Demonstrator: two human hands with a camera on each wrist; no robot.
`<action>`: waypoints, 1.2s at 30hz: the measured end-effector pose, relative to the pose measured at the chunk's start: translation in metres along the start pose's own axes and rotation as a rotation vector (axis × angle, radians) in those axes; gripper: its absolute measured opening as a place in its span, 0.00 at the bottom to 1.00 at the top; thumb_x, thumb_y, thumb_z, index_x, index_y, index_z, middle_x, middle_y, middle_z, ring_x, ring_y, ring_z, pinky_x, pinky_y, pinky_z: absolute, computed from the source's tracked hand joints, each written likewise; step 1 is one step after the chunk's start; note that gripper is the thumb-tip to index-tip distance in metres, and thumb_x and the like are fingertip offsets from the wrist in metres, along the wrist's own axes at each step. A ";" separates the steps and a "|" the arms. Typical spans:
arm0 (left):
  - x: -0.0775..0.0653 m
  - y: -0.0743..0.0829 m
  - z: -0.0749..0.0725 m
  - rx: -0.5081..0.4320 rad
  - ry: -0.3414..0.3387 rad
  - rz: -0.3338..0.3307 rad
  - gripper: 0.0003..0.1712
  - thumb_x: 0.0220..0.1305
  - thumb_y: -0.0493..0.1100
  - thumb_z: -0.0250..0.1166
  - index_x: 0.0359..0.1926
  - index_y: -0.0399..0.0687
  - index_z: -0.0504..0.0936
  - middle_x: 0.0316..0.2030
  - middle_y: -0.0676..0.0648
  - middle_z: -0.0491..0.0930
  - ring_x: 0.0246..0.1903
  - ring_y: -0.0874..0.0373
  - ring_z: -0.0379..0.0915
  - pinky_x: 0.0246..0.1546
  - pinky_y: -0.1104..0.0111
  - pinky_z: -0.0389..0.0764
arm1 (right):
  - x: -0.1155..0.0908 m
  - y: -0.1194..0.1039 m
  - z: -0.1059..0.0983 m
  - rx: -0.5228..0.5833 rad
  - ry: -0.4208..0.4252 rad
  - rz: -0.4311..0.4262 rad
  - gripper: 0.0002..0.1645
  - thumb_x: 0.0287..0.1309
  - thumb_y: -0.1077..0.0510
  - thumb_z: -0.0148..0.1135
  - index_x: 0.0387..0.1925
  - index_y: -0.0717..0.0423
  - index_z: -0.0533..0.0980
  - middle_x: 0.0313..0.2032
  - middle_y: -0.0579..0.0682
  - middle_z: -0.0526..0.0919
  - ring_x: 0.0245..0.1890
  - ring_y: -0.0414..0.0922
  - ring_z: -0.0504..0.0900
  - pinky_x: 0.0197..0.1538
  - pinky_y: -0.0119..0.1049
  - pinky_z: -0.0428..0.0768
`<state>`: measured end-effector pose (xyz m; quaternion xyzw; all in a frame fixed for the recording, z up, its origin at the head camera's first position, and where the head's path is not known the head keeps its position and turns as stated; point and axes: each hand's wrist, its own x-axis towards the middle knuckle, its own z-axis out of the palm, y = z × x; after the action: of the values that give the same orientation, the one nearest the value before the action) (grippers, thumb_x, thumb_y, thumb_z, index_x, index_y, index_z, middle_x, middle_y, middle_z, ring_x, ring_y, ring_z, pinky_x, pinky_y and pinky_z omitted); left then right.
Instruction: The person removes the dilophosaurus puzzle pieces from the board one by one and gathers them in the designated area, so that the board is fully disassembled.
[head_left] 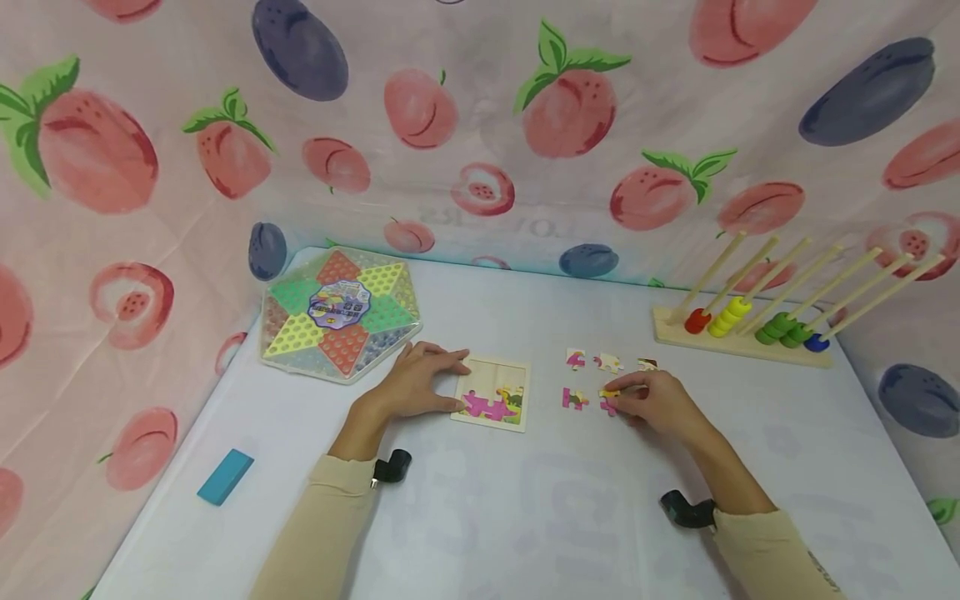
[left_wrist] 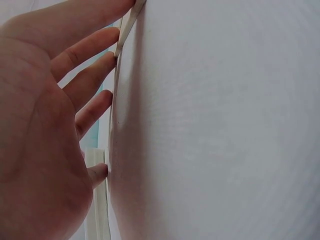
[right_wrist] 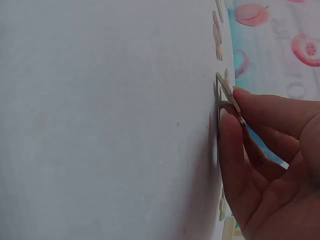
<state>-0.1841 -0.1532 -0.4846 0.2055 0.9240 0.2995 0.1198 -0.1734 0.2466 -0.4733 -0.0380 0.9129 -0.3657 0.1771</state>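
Note:
A square wooden puzzle tray lies at the middle of the table, with pink, green and yellow jigsaw pieces fitted along its lower part. My left hand rests at the tray's left edge, thumb and forefinger spread along it; in the left wrist view the fingers are fairly straight. My right hand pinches a pink and yellow jigsaw piece, which the right wrist view shows tilted off the table between thumb and fingertips. Beside it lie several loose pieces, among them a pink and green one and a white and pink one.
A hexagonal Chinese checkers board lies at the back left. A wooden bead-counting rack with upright rods stands at the back right. Near the left edge is a blue block. Fruit-patterned cloth hangs behind the white table.

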 end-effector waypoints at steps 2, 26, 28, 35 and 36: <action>0.000 0.000 0.000 0.001 0.001 0.001 0.31 0.53 0.52 0.79 0.60 0.58 0.84 0.72 0.55 0.73 0.70 0.49 0.62 0.79 0.38 0.42 | 0.001 0.000 0.001 -0.005 0.014 0.004 0.19 0.62 0.55 0.70 0.51 0.60 0.85 0.43 0.59 0.87 0.27 0.42 0.81 0.31 0.27 0.82; 0.000 0.003 -0.002 0.011 0.007 0.012 0.30 0.53 0.50 0.79 0.59 0.57 0.84 0.71 0.54 0.74 0.68 0.48 0.63 0.78 0.37 0.44 | 0.008 -0.010 -0.002 -0.129 0.017 0.089 0.16 0.59 0.54 0.72 0.46 0.56 0.86 0.50 0.60 0.83 0.35 0.48 0.78 0.34 0.34 0.78; -0.001 0.003 -0.002 0.011 0.008 0.009 0.30 0.53 0.51 0.79 0.59 0.58 0.84 0.71 0.54 0.74 0.68 0.48 0.63 0.79 0.37 0.44 | 0.008 -0.011 -0.003 -0.160 0.017 0.083 0.16 0.57 0.54 0.73 0.46 0.55 0.87 0.49 0.59 0.84 0.43 0.52 0.78 0.38 0.36 0.78; 0.000 0.002 0.000 0.007 0.003 0.001 0.32 0.53 0.51 0.79 0.61 0.59 0.83 0.70 0.53 0.75 0.69 0.48 0.62 0.79 0.38 0.42 | 0.006 -0.016 -0.002 -0.180 0.019 0.077 0.15 0.57 0.55 0.74 0.45 0.56 0.86 0.47 0.58 0.82 0.49 0.53 0.76 0.39 0.32 0.75; 0.000 0.002 0.000 0.002 0.001 -0.001 0.32 0.53 0.51 0.79 0.61 0.59 0.83 0.70 0.53 0.75 0.69 0.48 0.62 0.79 0.38 0.42 | 0.006 -0.017 -0.002 -0.180 0.018 0.076 0.15 0.57 0.55 0.74 0.45 0.56 0.86 0.47 0.58 0.82 0.48 0.52 0.76 0.38 0.32 0.75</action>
<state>-0.1833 -0.1520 -0.4830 0.2050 0.9245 0.2986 0.1192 -0.1810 0.2346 -0.4624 -0.0156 0.9444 -0.2757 0.1785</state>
